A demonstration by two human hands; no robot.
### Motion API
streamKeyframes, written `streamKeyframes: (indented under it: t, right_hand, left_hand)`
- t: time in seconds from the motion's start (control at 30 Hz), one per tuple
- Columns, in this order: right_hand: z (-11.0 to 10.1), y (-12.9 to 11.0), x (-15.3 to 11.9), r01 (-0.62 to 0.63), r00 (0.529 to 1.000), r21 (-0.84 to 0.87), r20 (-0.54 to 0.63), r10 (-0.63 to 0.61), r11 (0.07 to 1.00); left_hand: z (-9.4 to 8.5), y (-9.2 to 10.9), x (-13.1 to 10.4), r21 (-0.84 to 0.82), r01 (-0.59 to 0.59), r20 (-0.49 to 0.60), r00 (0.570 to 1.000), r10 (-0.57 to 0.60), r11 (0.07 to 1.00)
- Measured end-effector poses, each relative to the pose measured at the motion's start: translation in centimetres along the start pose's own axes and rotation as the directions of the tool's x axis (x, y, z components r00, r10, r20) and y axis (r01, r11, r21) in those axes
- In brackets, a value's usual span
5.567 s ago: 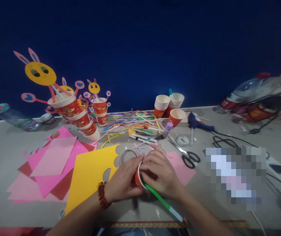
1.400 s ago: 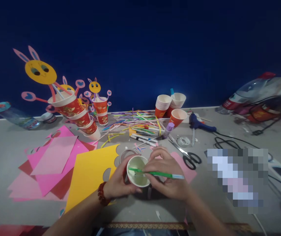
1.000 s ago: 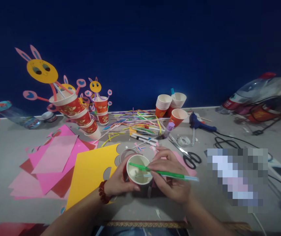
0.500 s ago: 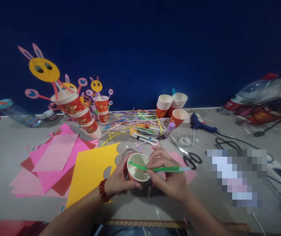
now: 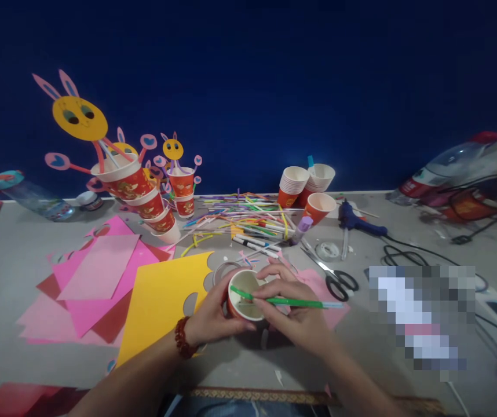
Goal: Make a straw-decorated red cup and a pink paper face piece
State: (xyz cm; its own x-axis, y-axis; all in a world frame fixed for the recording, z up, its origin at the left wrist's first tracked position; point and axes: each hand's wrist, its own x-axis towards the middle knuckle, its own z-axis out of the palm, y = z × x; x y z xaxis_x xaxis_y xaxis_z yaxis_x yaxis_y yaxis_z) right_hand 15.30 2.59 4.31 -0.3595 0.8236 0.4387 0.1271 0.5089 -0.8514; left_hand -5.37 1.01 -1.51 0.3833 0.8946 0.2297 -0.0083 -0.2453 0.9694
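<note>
A red paper cup (image 5: 248,280) with a pale inside is tilted toward me, and my left hand (image 5: 215,313) is wrapped round its left side. Fingers of my right hand (image 5: 289,295) pinch a green straw (image 5: 303,302) over the cup's mouth. One end of the straw lies over the cup's opening; the other, with a pale tip, points right past my hand. Under my left wrist lies a yellow sheet (image 5: 161,295) with round cut-outs. Pink paper (image 5: 335,313) shows behind my right hand.
Scissors (image 5: 337,282), tape (image 5: 327,250) and a blue glue gun (image 5: 357,223) lie to the right. Straws and markers (image 5: 259,243) spread behind the cup. Stacked cups (image 5: 292,180) stand at the back, rabbit-faced cup figures (image 5: 138,188) at the left, beside pink sheets (image 5: 101,272).
The cup and the green straw have shifted slightly to the right in view. Both hands keep their hold.
</note>
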Motion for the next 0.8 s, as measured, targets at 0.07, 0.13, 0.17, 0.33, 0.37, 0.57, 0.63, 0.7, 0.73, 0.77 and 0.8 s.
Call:
streamKeyframes:
  t: [0.07, 0.13, 0.17, 0.33, 0.37, 0.57, 0.63, 0.7, 0.73, 0.77, 0.8]
  right_hand:
    - [0.0, 0.1, 0.0, -0.016, 1.0, -0.033, -0.007, 0.016, 0.999]
    - [0.1, 0.3, 0.0, -0.025, 1.0, -0.071, -0.012, 0.024, 0.997]
    - [0.2, 0.4, -0.1, -0.025, 1.0, -0.079, -0.009, 0.025, 0.997]
    - [0.4, 0.4, -0.1, -0.028, 0.999, -0.052, 0.029, 0.029, 0.998]
    - [0.3, 0.3, 0.0, -0.024, 0.999, -0.053, 0.036, 0.025, 0.998]
    - [-1.4, -0.4, 0.6, 0.043, 0.992, -0.039, 0.117, -0.038, 0.998]
    - [-1.8, -0.4, 0.8, 0.038, 0.994, -0.087, 0.107, -0.028, 0.996]
    - [-1.9, -0.3, 0.9, 0.049, 0.993, -0.132, 0.112, -0.035, 0.99]
    - [-1.8, -0.2, 0.9, 0.061, 0.991, -0.141, 0.126, -0.043, 0.988]
    - [-1.6, -0.1, 0.8, 0.071, 0.989, -0.144, 0.142, -0.051, 0.987]
    - [-1.4, 0.1, 0.8, 0.08, 0.986, -0.147, 0.156, -0.056, 0.986]
  left_hand:
    - [0.0, 0.1, 0.1, 0.039, -0.042, -0.003, 0.999, 0.043, 0.998]
    - [0.1, 0.4, 0.2, 0.088, -0.077, 0.013, 0.997, 0.076, 0.993]
    - [0.2, 0.6, 0.2, 0.119, -0.089, 0.028, 0.996, 0.086, 0.989]
    - [0.4, 0.8, 0.2, 0.198, -0.112, 0.034, 0.994, 0.108, 0.974]
    - [0.4, 0.6, 0.2, 0.173, -0.112, 0.022, 0.994, 0.109, 0.979]
    - [-0.1, 0.0, -0.1, 0.084, -0.095, 0.005, 0.995, 0.095, 0.992]
    - [-0.2, 0.0, -0.1, 0.098, -0.09, -0.002, 0.996, 0.091, 0.991]
    - [-0.3, 0.1, 0.0, 0.121, -0.066, -0.016, 0.998, 0.068, 0.99]
    - [-0.4, 0.1, 0.0, 0.133, -0.053, -0.017, 0.998, 0.056, 0.99]
    - [-0.3, 0.1, 0.0, 0.144, -0.041, -0.012, 0.999, 0.043, 0.989]
    - [-0.3, 0.1, 0.0, 0.151, -0.032, -0.002, 0.999, 0.032, 0.988]
